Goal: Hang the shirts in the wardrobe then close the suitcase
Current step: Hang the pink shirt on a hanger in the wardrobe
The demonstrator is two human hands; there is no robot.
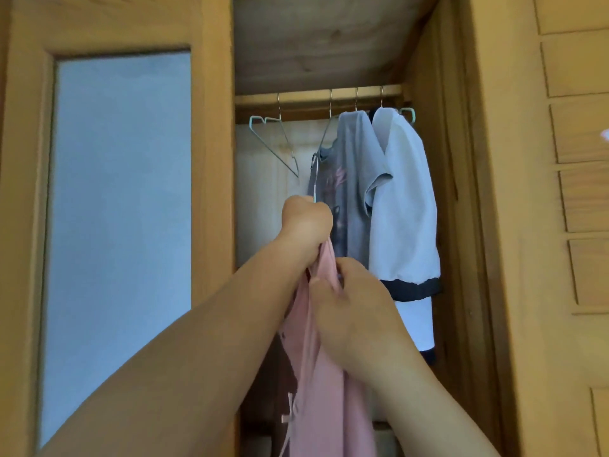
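A pink shirt (324,374) hangs down in front of the open wardrobe. My left hand (304,222) grips its top together with a wire hanger (314,174), whose hook sticks up above my fist. My right hand (349,301) pinches the pink cloth just below. On the wooden rail (306,97) hang a grey printed shirt (349,192) and a white shirt with a dark hem (407,206). The suitcase is out of view.
An empty pale green hanger (275,140) hangs at the rail's left, and another empty one (329,127) beside the grey shirt. A wardrobe door with a frosted pane (122,206) stands at left. A wooden side panel (494,192) bounds the right.
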